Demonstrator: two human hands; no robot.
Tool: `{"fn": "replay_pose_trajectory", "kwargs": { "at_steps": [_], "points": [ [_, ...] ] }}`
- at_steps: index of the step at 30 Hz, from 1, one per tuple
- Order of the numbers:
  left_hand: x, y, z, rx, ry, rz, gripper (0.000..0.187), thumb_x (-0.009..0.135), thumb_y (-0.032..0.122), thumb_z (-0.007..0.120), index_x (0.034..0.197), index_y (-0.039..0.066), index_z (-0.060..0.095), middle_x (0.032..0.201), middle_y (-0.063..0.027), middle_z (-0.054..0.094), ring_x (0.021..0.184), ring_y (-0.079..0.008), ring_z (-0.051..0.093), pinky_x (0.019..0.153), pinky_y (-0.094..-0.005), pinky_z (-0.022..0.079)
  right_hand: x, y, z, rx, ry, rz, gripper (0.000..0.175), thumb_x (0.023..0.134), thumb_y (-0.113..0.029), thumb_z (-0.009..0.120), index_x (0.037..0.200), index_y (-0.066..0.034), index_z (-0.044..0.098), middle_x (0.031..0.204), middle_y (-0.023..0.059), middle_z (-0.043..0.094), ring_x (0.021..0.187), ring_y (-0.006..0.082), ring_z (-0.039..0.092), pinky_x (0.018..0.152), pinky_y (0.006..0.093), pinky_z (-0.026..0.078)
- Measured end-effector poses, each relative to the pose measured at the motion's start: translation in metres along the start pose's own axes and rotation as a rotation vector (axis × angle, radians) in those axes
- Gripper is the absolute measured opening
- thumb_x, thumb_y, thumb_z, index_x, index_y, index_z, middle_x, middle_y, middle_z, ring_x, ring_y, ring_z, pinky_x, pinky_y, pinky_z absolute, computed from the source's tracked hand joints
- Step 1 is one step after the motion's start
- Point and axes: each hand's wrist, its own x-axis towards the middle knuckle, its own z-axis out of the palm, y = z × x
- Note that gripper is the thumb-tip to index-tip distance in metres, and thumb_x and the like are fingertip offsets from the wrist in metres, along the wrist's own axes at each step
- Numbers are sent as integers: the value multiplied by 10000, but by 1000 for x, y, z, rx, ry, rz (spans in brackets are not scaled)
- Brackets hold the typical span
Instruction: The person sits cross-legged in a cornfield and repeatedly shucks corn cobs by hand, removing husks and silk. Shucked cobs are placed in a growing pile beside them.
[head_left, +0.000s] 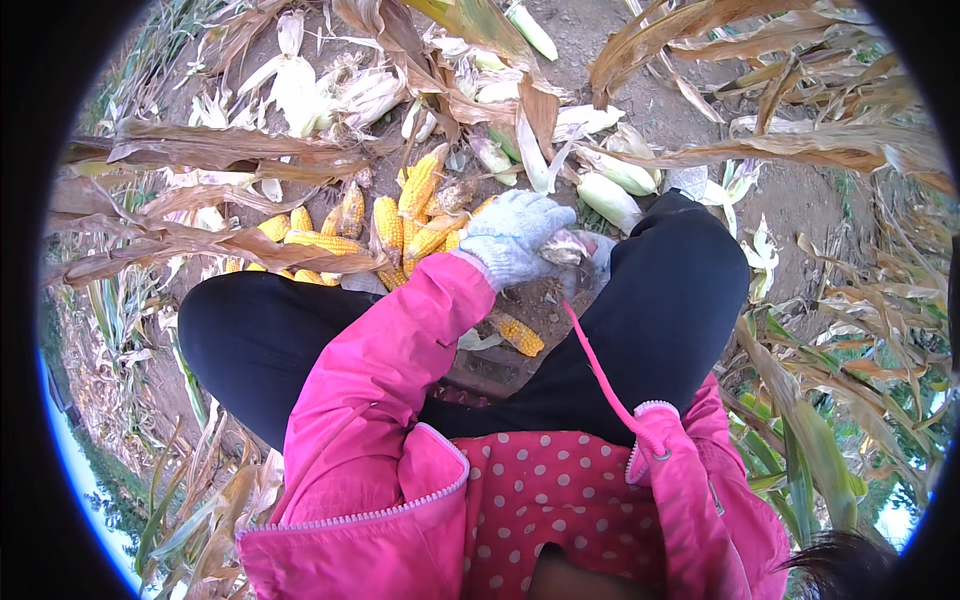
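My left hand (516, 234), in a pale knitted work glove, is closed around an ear of corn (564, 249) with purplish, papery husk at its visible end. My right hand (599, 261), also gloved, is at the other side of this ear, against my right knee. The knee hides part of it, and its fingers look blurred. Just left of my left hand lies a pile of husked yellow corn cobs (420, 187). One more yellow cob (519, 334) rests on the soil between my legs, below my hands.
Unhusked pale ears (609, 201) lie beyond my right knee, and another ear (531, 31) lies farther off. Stripped husks (296, 94) cover the soil at the upper left. Dry corn leaves (225, 146) hang across from the left; more stalks and leaves (810, 442) stand at the right.
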Motion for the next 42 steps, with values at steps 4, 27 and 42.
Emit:
{"fn": "replay_pose_trajectory", "kwargs": {
  "at_steps": [4, 27, 42],
  "points": [
    [-16, -7, -9, -953, 459, -427, 528, 770, 205, 769, 1225, 31, 569, 1115, -104, 642, 1026, -215, 616, 927, -329, 473, -51, 40, -44, -124, -13, 37, 489, 853, -280, 654, 1252, -6, 576, 1163, 149, 665, 1050, 308, 647, 908, 396, 497],
    [-28, 29, -69, -2237, 614, 286, 406, 1002, 367, 505, 1246, 43, 534, 1078, -116, 617, 966, -262, 622, 849, -417, 547, -106, -174, -110, 801, -126, -486, 652, 680, -338, 825, 1168, 7, 562, 877, 125, 638, 671, 225, 602, 588, 362, 501],
    [-31, -14, -50, -487, 752, -132, 223, 917, 220, 522, 1048, 59, 605, 923, -104, 666, 817, -245, 653, 759, -364, 538, -91, -173, -91, 470, -60, -575, 574, 669, -287, 772, 1172, -61, 613, 925, 141, 680, 855, 319, 643, 744, 392, 503]
  ]
}}
